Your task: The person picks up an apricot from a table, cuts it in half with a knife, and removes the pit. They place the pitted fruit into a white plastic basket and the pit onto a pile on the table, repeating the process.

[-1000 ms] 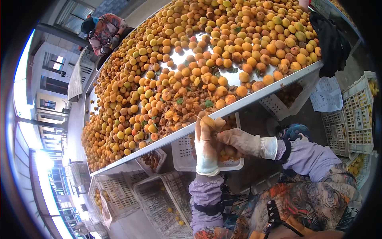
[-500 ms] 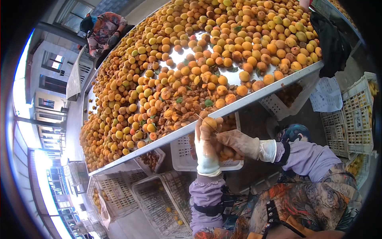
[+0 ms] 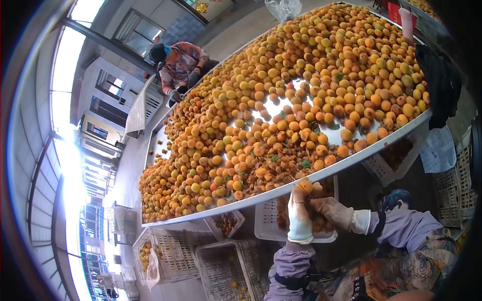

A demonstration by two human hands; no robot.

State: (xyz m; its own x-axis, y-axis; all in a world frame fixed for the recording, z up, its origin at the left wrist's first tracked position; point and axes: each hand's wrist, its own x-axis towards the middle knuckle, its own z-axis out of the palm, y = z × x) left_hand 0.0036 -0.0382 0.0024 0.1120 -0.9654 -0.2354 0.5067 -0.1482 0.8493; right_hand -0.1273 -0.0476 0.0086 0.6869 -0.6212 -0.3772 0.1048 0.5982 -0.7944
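Observation:
My left hand (image 3: 299, 213), in a whitish glove, is closed around an apricot (image 3: 304, 186) with its fingers pointing up, just off the near edge of the table. Against it, my right hand (image 3: 332, 211) is also gloved, its fingers pressed together. What the right fingers pinch is too small to name; a thin line shows near the apricot. Below both hands is a white plastic crate (image 3: 266, 220) with brownish fruit inside. A heap of torn, brown apricot pieces (image 3: 281, 161) lies on the table just beyond my hands.
Whole apricots (image 3: 341, 45) cover much of the metal-rimmed table (image 3: 236, 204). Another person (image 3: 183, 65) works at its far left side. Slatted crates (image 3: 173, 253) stand on the floor below. Dark cloth (image 3: 439, 83) hangs over the right corner, near a pink bottle (image 3: 406, 24).
My view has turned, so the table and my hands appear farther right and lower. Both hands stay together at the table edge, with the apricot still in the left.

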